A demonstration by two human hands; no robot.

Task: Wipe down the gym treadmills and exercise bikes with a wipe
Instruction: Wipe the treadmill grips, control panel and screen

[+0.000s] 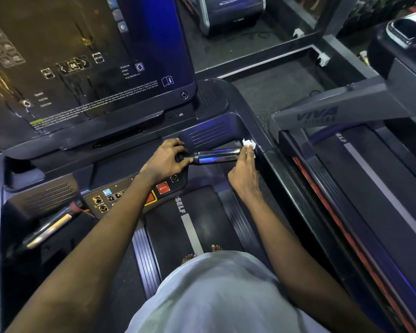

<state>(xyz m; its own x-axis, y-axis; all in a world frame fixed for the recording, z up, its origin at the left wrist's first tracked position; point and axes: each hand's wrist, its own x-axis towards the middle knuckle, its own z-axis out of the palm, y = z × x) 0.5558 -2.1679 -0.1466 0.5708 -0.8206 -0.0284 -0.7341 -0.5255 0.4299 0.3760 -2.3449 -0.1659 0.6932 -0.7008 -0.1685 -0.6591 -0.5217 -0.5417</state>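
Two treadmills are seen here. On the near one a red STOP button can be read, with "SELF" printed on the belt just below it and "OK" lit on the console screen up and left of it. "VIVA" is marked on the second treadmill, well right of the button. Two chrome grips are counted: the far grip down-left of the button, the near grip just above it. The near grip's black end is clasped by the curled fingers of the left hand. One white wipe, up-right of the button, is pinched against its other end by the right hand.
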